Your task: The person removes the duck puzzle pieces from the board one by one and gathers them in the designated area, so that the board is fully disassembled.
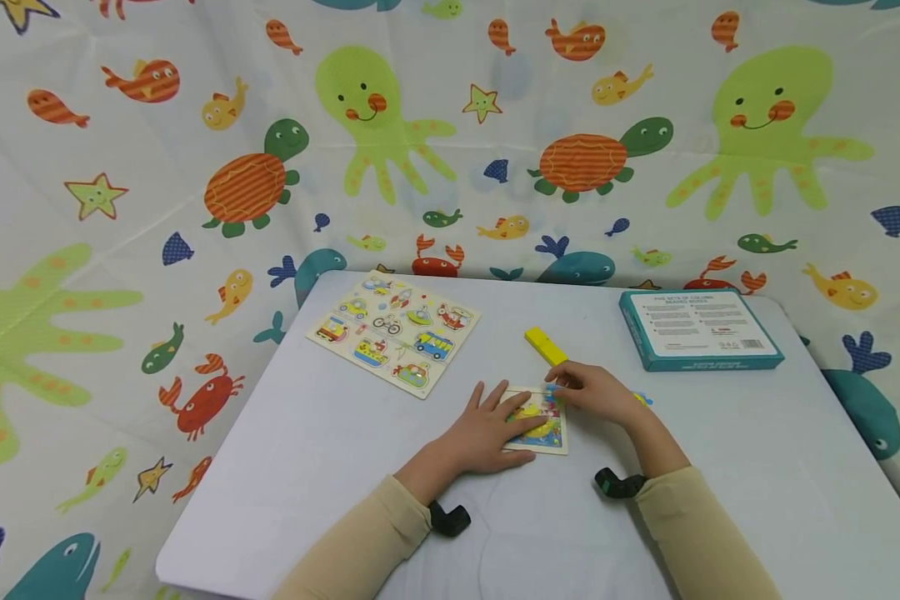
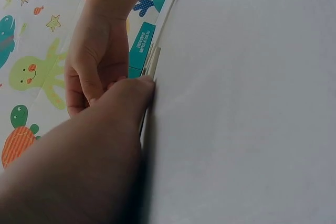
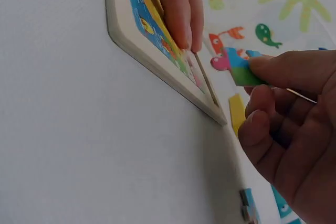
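1. On the table (image 1: 285,467), centre-front, a small puzzle board (image 1: 546,433) lies flat w/ both hands on it.
2. Left hand (image 1: 487,429): fingers straight and spread, pressing the board down; nothing gripped.
3. Right hand (image 1: 596,392): fingers curled, pinching a small puzzle piece (image 3: 239,66) between thumb and fingertips, just above the board's far corner.
4. Yellow block (image 1: 545,344) sits just behind the right hand.
5. Big vehicle puzzle (image 1: 393,332) lies far-left, well apart from the hands.
6. Teal box (image 1: 697,329) lies far-right, face down.
7. Sea-creature cloth (image 1: 120,208) hangs behind and around the table.
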A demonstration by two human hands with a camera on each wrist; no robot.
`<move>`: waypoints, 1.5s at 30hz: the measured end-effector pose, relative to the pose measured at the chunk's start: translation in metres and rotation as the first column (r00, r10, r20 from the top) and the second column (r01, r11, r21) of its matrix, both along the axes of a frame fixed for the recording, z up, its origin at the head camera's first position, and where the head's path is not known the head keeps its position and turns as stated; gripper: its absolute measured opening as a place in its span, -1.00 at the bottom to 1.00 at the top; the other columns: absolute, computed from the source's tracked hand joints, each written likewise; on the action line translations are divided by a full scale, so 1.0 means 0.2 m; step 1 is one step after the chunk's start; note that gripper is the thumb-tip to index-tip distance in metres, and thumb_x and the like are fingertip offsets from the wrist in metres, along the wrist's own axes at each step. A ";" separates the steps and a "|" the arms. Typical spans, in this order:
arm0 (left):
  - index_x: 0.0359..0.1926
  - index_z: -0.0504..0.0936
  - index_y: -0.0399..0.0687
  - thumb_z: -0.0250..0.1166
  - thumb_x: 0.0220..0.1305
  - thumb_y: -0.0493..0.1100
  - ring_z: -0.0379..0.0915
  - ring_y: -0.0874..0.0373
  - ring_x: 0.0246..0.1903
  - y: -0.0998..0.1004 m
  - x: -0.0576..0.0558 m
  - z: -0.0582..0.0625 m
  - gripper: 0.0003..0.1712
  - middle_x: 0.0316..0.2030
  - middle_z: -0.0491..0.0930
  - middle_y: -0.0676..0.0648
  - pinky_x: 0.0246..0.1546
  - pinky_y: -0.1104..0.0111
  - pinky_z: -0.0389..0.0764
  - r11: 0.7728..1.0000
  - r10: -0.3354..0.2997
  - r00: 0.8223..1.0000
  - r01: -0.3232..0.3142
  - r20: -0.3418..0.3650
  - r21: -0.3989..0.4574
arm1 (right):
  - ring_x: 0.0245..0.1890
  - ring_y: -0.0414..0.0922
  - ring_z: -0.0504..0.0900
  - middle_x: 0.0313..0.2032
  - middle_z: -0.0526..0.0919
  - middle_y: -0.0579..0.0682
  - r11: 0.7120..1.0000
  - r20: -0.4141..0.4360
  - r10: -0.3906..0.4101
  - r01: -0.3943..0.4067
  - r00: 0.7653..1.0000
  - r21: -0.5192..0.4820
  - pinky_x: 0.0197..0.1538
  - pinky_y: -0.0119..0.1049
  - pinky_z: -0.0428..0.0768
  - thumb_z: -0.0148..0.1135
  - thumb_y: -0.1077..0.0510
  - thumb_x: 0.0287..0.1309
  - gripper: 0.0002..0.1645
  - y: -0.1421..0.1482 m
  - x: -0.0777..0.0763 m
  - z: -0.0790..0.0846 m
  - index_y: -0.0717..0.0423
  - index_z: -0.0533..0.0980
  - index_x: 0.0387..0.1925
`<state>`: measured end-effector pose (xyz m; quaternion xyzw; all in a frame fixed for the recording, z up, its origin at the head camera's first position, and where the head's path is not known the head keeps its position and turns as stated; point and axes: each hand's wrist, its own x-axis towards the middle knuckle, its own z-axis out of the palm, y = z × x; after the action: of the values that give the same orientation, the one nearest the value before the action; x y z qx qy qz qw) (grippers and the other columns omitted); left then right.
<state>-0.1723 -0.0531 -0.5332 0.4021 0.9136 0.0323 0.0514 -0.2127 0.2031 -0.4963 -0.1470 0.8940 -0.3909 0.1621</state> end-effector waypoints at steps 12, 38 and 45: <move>0.48 -0.03 0.71 -0.18 0.39 0.48 -0.31 -0.16 0.57 -0.01 0.01 0.02 -0.32 0.58 -0.09 0.10 0.47 -0.27 -0.20 0.999 -0.012 1.000 0.011 0.019 0.038 | -0.35 -0.03 0.54 -0.27 0.57 0.03 0.997 0.009 -0.077 0.077 0.997 -0.004 -0.32 -0.26 0.56 0.21 -0.06 0.34 -0.74 0.26 0.01 0.06 -0.09 0.52 -0.02; 0.46 0.07 0.71 -0.18 0.37 0.49 -0.31 -0.11 0.57 -0.02 -0.01 -0.01 -0.34 0.57 -0.05 0.13 0.49 -0.22 -0.20 0.997 -0.009 1.000 0.008 0.011 0.075 | -0.40 -0.10 0.46 -0.49 0.44 0.00 0.948 0.063 -0.290 0.277 0.955 0.159 -0.32 -0.27 0.35 0.07 -0.33 0.33 -0.35 0.83 0.11 0.02 0.05 0.47 0.17; 0.44 0.10 0.73 -0.16 0.38 0.48 -0.29 -0.10 0.57 -0.02 -0.01 -0.01 -0.37 0.57 -0.08 0.12 0.50 -0.20 -0.21 0.995 -0.008 1.000 0.006 0.016 0.097 | -0.38 -0.11 0.46 -0.45 0.46 0.00 0.947 0.095 -0.288 0.270 0.953 0.172 -0.34 -0.30 0.38 0.09 -0.25 0.37 -0.39 0.86 0.11 -0.01 0.09 0.48 0.18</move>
<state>-0.1745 -0.0581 -0.5344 0.4070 0.9091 0.0796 0.0397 -0.1911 0.3759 -0.4981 0.0180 0.9225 -0.3464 0.1693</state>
